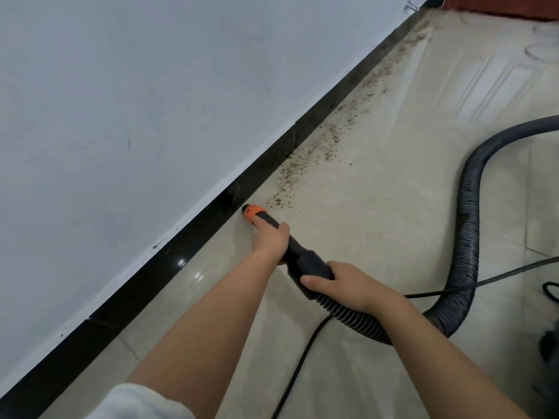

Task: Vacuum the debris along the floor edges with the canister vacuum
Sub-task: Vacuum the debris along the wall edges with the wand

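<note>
Both hands' fingers grip the nozzle [273, 231]: left hand [269, 237] forward, right hand [348, 285] behind. Debris [332, 134] toward upper right remains; lower-left floor [211, 297] looks clean.

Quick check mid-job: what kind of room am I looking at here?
Probably an indoor room or hallway in a home: glossy beige floor tiles, a plain white wall with a black glossy baseboard, and a paneled door reflected in the tiles.
</note>
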{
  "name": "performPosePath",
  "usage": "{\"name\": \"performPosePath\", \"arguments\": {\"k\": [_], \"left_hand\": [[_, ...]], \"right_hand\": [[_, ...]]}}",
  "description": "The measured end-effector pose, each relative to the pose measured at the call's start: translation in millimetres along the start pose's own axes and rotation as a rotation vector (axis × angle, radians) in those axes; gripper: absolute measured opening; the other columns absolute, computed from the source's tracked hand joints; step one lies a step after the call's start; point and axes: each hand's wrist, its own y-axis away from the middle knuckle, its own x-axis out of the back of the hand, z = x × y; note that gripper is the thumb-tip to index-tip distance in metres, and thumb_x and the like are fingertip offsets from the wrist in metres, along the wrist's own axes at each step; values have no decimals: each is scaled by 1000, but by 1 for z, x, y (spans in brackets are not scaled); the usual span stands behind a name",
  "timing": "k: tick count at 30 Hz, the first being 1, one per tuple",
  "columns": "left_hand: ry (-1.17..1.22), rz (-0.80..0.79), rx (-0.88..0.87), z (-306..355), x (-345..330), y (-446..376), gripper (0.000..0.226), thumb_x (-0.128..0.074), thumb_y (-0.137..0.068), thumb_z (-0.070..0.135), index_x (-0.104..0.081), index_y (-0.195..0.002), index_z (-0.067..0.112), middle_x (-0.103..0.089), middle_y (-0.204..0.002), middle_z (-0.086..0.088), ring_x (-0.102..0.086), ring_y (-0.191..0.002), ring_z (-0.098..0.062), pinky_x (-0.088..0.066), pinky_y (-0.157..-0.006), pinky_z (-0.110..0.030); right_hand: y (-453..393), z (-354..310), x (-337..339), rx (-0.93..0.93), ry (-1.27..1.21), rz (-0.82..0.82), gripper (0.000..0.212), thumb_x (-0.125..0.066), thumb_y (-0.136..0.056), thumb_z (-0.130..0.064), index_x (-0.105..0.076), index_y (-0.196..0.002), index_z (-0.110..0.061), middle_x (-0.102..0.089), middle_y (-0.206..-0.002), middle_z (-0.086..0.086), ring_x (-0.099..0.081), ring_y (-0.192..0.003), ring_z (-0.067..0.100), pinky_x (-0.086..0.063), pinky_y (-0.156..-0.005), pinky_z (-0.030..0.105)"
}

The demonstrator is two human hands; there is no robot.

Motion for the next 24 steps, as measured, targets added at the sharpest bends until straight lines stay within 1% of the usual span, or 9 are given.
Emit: {"name": "performPosePath", "arguments": {"k": [2,3,7,10,13,16,20,22,24], "left_hand": [[16,17,-2,-5,2,-2,67,-40,-96,27,1,-148,20,-46,-130,-17,-51,-111,-36,-50,-90,-48],[19,20,-5,-8,1,0,67,-41,-96,26,1,-148,20,-46,-129,-17,-51,-111,-36,-49,-91,-49],[-7,-40,-15,-15,-16,19,76,-41,-97,27,16,-147,22,-43,-134,-18,-49,-116,-37,-47,-96,-48],[-37,-126,-28,-12,-36,31,77,-40,-97,30,19,-146,20,-40,-139,-17,-47,-119,-37,-46,-97,-46],[-65,-181,-35,-1,-56,39,76,-38,-98,31,20,-146,18,-40,-139,-17,-49,-117,-36,-49,-90,-39],[-91,-208,-68,9,-70,41,73,-36,-99,30,16,-147,15,-39,-140,-16,-49,-117,-35,-48,-81,-36],[-89,-181,-59,18,-68,30,73,-37,-99,30,16,-147,15,-37,-142,-15,-48,-119,-35,-48,-83,-36],[-94,-144,-48,20,-61,20,73,-37,-99,31,15,-147,16,-37,-142,-16,-47,-121,-35,-47,-88,-36],[-88,-108,-42,21,-52,7,73,-38,-98,32,14,-148,17,-39,-140,-17,-46,-121,-35,-48,-93,-42]], "right_hand": [[1,-2,-2,-3,31,-10,48,-53,-85,-55,-55,-107,-13,-63,-105,4,-61,-94,18,-47,-82,30],[4,0,-1,-3,41,-17,49,-53,-85,-55,-55,-108,-12,-63,-105,4,-61,-95,19,-47,-82,31],[28,18,6,-36,60,-28,44,-52,-85,-55,-55,-105,-15,-63,-103,2,-61,-93,17,-47,-82,29],[45,35,14,-78,79,17,44,-52,-85,-54,-56,-106,-16,-65,-102,0,-62,-92,15,-47,-83,29],[54,50,27,-97,38,44,39,-52,-86,-51,-57,-104,-17,-65,-98,-1,-62,-89,13,-47,-79,26],[54,58,36,-103,-25,69,31,-51,-88,-47,-56,-102,-20,-64,-95,-5,-60,-84,6,-45,-73,19],[38,56,39,-80,-73,82,27,-53,-88,-45,-60,-91,-19,-67,-91,0,-63,-82,12,-47,-74,23],[26,49,36,-65,-81,81,29,-53,-87,-47,-60,-92,-19,-66,-93,-1,-62,-84,12,-47,-75,23],[14,40,31,-46,-94,77,30,-54,-87,-47,-59,-95,-19,-64,-94,-2,-60,-83,10,-45,-74,20]]}}
